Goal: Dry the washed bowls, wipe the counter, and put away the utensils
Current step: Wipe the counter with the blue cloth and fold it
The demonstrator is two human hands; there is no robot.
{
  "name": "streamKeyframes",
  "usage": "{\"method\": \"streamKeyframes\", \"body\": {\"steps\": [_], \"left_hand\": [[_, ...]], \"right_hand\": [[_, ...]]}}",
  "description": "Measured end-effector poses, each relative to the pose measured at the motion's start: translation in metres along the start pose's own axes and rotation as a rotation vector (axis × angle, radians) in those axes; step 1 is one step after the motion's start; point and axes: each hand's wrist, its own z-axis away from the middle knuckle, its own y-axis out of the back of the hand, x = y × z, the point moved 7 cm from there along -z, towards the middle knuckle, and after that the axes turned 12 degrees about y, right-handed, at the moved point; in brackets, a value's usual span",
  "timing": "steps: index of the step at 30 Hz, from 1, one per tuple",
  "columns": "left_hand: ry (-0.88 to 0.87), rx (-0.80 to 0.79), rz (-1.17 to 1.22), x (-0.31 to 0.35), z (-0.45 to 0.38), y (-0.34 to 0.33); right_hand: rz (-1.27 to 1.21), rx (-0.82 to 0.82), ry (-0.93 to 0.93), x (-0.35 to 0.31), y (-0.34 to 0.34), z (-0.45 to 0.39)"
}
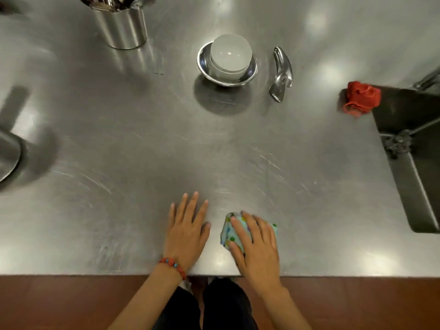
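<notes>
My right hand [258,244] presses down on a bunched light-blue patterned cloth [229,231] near the front edge of the steel counter [142,163]. Beside it, my left hand [187,226] lies flat on the counter with fingers spread and holds nothing. Further back, a white bowl [230,55] sits upside down inside a steel bowl [205,65]. Two metal spoons [282,72] lie on the counter just right of the bowls. A steel utensil holder [122,26] with cutlery in it stands at the back left.
A crumpled red cloth [360,97] lies at the corner of a sink [409,148] on the right. A steel vessel [7,156] shows at the left edge. The counter's front edge runs just behind my wrists, with brown floor below.
</notes>
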Motion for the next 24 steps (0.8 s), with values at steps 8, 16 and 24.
{"method": "streamKeyframes", "body": {"steps": [8,16,24], "left_hand": [[-0.090,-0.036,-0.097,0.031,0.013,-0.025],[0.026,-0.003,-0.026,0.040,0.014,-0.018],[0.003,0.109,0.124,0.126,-0.009,-0.006]], "right_hand": [[0.064,0.137,-0.233,0.091,0.036,-0.029],[0.056,0.118,-0.365,0.212,0.062,-0.089],[-0.014,0.090,-0.127,0.169,0.053,0.004]]}}
